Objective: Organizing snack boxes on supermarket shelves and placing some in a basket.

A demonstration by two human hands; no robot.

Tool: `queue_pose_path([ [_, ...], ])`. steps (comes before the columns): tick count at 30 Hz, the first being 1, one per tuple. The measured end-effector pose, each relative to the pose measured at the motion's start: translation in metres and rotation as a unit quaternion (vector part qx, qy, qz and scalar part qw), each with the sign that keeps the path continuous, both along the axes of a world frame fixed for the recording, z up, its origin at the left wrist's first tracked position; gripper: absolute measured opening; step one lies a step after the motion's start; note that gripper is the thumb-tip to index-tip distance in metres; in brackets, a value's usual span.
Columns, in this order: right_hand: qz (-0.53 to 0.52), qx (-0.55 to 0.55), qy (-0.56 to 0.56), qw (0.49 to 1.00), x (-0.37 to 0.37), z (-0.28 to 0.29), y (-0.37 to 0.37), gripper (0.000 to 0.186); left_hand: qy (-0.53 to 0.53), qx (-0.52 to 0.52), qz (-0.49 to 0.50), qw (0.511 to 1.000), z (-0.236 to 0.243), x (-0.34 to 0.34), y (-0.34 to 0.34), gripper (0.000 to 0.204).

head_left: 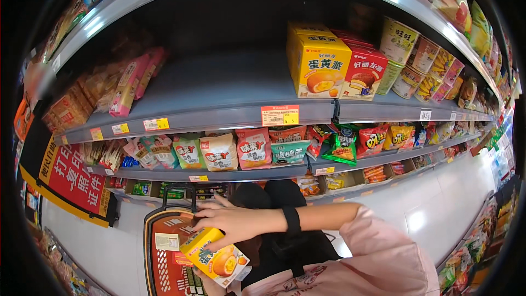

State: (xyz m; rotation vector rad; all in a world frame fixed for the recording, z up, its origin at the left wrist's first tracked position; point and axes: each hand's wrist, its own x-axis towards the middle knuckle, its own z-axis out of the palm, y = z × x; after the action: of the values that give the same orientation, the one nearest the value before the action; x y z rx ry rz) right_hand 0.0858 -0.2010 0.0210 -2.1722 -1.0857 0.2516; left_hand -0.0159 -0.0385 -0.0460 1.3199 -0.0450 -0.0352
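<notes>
and here's the yellow box (pixel 220 262), over the near right side of the orange-brown basket (pixel 174 218), tilted, its picture of a cut-open pie facing up. the right hand (pixel 235 226) is on its upper part, fingers spread and reaching left past the top edge, thumb against the printed face; whether they really clamp, i cannot tell. the left hand (pixel 206 282) peeks out low beside the box, mostly covered, so no call on its fingers.

how will it handle? light for its bulk, i'd judge: thin card, stiff along the edges, easily dented on the broad faces, a touch slick if glossy, with soft cakes probably inside. best hold is across two opposite sides near the corners, with a palm underneath and no hard squeeze.

now the count! one yellow box in hand. on the shelf (pixel 219 93), one yellow carton (pixel 320 68) at the front with at least one more behind; beside it on the right, one red carton (pixel 362 71) in front, more red behind. farther right, stacked cans (pixel 398 41), about eight, the far ones crowded. over on the left, two long pink packs (pixel 129 87).
</notes>
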Motion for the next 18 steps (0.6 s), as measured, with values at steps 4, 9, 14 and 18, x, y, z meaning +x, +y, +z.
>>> queue_pose_path([
  [4, 0.076, 0.003, 0.028, 0.997, 0.007, 0.028, -0.005, 0.062, 0.009, -0.066, 0.033, 0.997, -0.003, 0.007, 0.005, 0.060],
  [9, 0.135, 0.029, 0.144, 0.980, 0.007, 0.057, -0.005, 0.077, 0.052, -0.195, 0.096, 0.975, -0.018, 0.031, 0.018, 0.059],
  [14, 0.077, 0.086, -0.052, 0.992, 0.047, 0.141, -0.035, 0.073, 0.056, -0.254, 0.083, 0.962, -0.039, 0.026, 0.026, 0.059],
  [18, -0.020, -0.018, 0.030, 0.999, 0.084, 0.233, -0.074, 0.071, 0.057, -0.290, 0.037, 0.955, -0.045, 0.023, 0.037, 0.058],
])
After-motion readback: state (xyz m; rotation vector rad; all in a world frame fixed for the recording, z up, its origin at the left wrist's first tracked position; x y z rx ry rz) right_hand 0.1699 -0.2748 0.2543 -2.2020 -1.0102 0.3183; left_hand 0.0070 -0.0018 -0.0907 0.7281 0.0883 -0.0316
